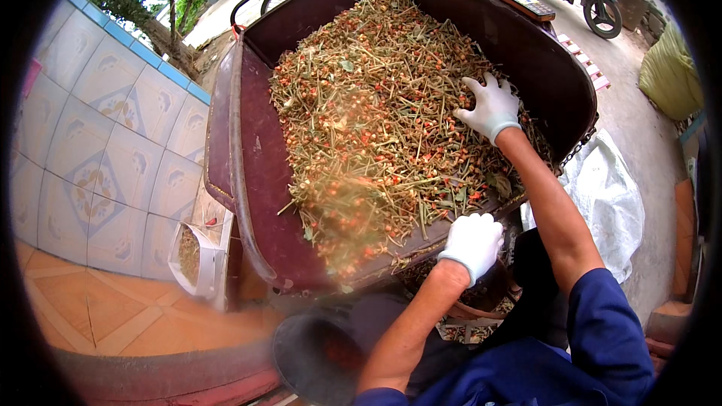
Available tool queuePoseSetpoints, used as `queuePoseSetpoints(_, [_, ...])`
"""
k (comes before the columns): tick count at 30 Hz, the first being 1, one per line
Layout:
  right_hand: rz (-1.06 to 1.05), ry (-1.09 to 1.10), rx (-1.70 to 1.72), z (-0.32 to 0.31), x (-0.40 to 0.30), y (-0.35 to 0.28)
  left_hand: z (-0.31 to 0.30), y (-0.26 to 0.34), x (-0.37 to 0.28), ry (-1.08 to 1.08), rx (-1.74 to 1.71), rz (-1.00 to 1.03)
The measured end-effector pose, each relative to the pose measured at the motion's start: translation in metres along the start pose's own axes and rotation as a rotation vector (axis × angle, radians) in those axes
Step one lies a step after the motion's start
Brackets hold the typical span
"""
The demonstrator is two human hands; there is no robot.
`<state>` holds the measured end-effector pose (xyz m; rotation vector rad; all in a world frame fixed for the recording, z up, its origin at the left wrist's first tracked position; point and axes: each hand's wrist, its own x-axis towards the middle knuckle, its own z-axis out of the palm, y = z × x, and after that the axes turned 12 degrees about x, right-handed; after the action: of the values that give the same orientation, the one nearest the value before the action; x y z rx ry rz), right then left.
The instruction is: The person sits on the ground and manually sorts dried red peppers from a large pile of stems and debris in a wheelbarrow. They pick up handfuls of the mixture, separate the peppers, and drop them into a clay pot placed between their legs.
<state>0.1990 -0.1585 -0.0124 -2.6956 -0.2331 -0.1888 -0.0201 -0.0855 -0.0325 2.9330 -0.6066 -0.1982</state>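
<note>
A heap of cut plant stems [389, 113], mixed with small orange-red bits and some leaves, fills much of a dark maroon metal cart bed [259, 180]. My right hand [491, 102], in a white glove, rests on the heap's right side with its fingers spread. At the near edge of the bed, my left hand [472, 243], also gloved in white, is curled into a fist. Whether anything is inside that fist is hidden. Below it stands a brown basin [471, 311], partly covered by my arm. A blurred patch covers the lower left of the heap.
A black bucket [299, 361] stands at the lower left, near a white container of plant bits [214, 270]. On the right lie a white woven sack [609, 197] and a yellow-green sack [668, 70]. A keypad device [522, 1] sits on the cart's far rim; a scooter [601, 14] stands beyond.
</note>
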Motion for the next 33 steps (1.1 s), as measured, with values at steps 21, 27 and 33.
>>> queuePoseSetpoints(21, [-0.036,0.060,0.043,0.003,-0.005,0.004,0.005,0.000,0.001,-0.016,0.025,0.027])
queuePoseSetpoints(27, [-0.083,0.124,0.133,0.012,-0.002,0.014,0.004,0.000,0.002,-0.019,0.018,0.022])
queuePoseSetpoints(33, [-0.076,0.143,0.248,0.010,0.004,0.019,0.001,-0.001,0.000,-0.031,0.024,0.020])
